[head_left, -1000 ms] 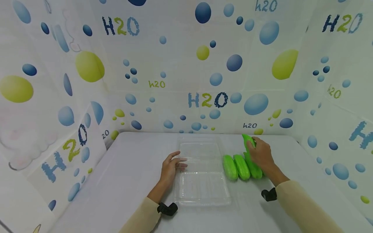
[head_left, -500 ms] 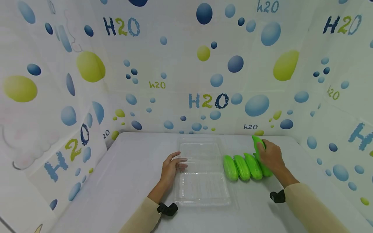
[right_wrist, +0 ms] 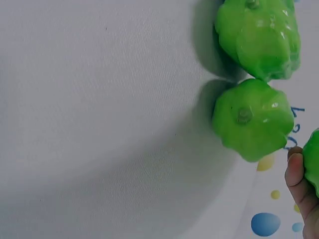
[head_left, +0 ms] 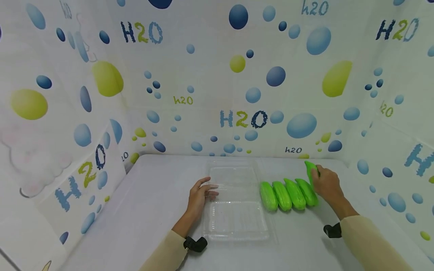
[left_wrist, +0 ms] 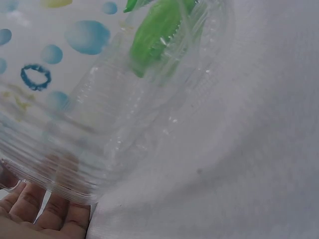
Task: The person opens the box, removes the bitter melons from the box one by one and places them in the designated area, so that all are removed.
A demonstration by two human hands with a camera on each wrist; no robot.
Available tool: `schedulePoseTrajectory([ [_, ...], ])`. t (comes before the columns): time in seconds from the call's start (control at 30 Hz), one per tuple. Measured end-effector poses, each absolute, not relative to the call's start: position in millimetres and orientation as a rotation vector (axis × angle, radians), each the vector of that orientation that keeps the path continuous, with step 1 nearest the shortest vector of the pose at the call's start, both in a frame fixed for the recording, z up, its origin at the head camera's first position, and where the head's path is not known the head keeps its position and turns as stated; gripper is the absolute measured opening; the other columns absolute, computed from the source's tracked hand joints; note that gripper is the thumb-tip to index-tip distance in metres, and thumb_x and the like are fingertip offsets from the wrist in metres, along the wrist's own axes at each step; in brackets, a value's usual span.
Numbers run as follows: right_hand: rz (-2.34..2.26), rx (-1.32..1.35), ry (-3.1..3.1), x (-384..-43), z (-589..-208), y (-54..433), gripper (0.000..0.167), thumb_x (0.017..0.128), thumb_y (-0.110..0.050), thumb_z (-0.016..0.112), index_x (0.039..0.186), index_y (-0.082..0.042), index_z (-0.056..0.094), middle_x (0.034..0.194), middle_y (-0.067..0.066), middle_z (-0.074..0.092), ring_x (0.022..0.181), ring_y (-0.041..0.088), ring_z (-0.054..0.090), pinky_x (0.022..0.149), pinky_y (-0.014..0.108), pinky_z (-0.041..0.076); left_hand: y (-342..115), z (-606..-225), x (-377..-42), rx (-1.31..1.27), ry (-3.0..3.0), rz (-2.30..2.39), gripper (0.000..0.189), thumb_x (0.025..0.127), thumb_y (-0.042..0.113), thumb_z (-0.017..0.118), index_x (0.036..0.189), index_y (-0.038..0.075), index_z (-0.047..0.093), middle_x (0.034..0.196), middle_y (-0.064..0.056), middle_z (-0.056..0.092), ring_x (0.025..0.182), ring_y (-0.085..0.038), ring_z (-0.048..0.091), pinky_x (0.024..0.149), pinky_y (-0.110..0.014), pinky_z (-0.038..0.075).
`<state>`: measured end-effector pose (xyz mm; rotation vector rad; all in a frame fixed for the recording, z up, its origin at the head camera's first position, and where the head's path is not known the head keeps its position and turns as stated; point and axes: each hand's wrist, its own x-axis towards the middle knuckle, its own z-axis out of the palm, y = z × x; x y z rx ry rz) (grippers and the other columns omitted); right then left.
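My right hand (head_left: 328,184) grips a glossy green ribbed gourd (head_left: 310,171) with a pointed tip, at the right end of a row of similar ones. In the right wrist view, the thumb presses on the held gourd (right_wrist: 312,162) at the right edge. Several more green gourds (head_left: 281,195) lie side by side on the table. My left hand (head_left: 197,196) rests at the left side of a clear plastic clamshell container (head_left: 237,237), its fingers by the hinge. Close up, those fingers (left_wrist: 55,211) touch the container's edge, partly seen through the plastic.
The container lies unfolded, its lid half (head_left: 232,175) toward the back, left of the row. A white table (head_left: 162,195) runs to a back wall (head_left: 203,67) printed with blue and green bubbles. Similar printed sheets close off both sides.
My right hand has moved to the right with its gourd, uncovering the gourds at the right of the row. The left hand and the container stay put.
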<state>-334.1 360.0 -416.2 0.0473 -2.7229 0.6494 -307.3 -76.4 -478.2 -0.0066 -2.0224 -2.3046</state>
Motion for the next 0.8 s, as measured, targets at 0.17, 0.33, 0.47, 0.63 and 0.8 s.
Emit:
schedulePoseTrajectory([
  [0.17,0.624,0.088,-2.703,-333.2,-422.6,370.1,0.051,0.107,-0.024,0.030,0.120,0.018,0.055,0.080,0.022,0.054,0.078,0.038,0.052,0.071,0.052,0.043,-75.8,-478.0,-306.9,0.016,-2.018,-2.300,0.043,0.103,0.009,0.045,0.145,0.000,0.048,0.117,-0.020,0.072,0.092,-0.031,0.075,0.077,-0.033,0.059],
  [0.33,0.601,0.061,-2.737,-330.5,-426.2,376.8,0.055,0.106,-0.023,0.028,0.130,0.021,0.050,0.092,0.031,0.058,0.087,0.046,0.056,0.077,0.059,0.045,-75.3,-477.4,-307.1,0.016,-2.007,-2.308,0.043,0.103,0.009,0.045,0.145,-0.001,0.048,0.114,-0.020,0.073,0.088,-0.028,0.075,0.075,-0.032,0.059],
  [0.47,0.595,0.063,-2.756,-329.0,-427.2,380.7,0.054,0.106,-0.023,0.029,0.128,0.021,0.051,0.087,0.028,0.056,0.082,0.041,0.053,0.074,0.056,0.044,-74.7,-476.1,-307.4,0.014,-2.012,-2.302,0.043,0.103,0.009,0.045,0.145,0.000,0.048,0.114,-0.019,0.073,0.087,-0.026,0.075,0.076,-0.032,0.059],
  [0.63,0.591,0.071,-2.772,-327.9,-432.2,384.7,0.056,0.105,-0.021,0.030,0.133,0.025,0.047,0.108,0.044,0.058,0.100,0.057,0.057,0.085,0.066,0.044,-74.3,-475.6,-307.0,0.005,-2.023,-2.286,0.043,0.103,0.009,0.044,0.145,-0.002,0.047,0.114,-0.019,0.073,0.088,-0.027,0.075,0.077,-0.032,0.059],
  [0.8,0.554,0.066,-2.836,-328.4,-438.2,387.3,0.056,0.106,-0.021,0.030,0.134,0.026,0.044,0.117,0.047,0.054,0.108,0.063,0.053,0.090,0.069,0.043,-74.2,-475.7,-306.0,0.018,-2.024,-2.291,0.043,0.103,0.009,0.045,0.145,0.000,0.048,0.115,-0.020,0.073,0.089,-0.028,0.075,0.077,-0.033,0.059],
])
